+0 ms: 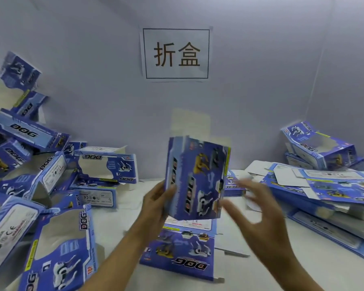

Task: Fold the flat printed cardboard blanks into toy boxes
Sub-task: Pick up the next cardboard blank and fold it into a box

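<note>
- Far left: a heap of folded boxes (40,164) lies tumbled against the wall, windows and "DOG" panels facing every way; the frame edge cuts off the outermost ones, so a count is not possible
- Left hand (156,203): it grips the lower left edge of the raised blank (197,178), fingers curled round that edge and going out of sight behind the card
- Centre: the raised blank is held upright above the surface (303,269), in front of the wall sign (176,53); it looks partly opened into a sleeve, with a pale flap standing up behind its top edge, though blur makes the exact shape hard to judge
- Step in hand, as I judge it: squaring this sleeve up before the end flaps are tucked; the next move calls for the free hand to close on the right edge and press the creases true
- Below it: another flat blank (177,252) lies printed side up on the surface, touched by neither hand
- Right hand (259,215): fingers spread and apart, holding nothing, just beside the raised blank's right edge; motion smear hides the fingertips
- Far right: a stack of flat blanks (324,185) rests on the surface with one more folded box on top at the back, partly cropped
</note>
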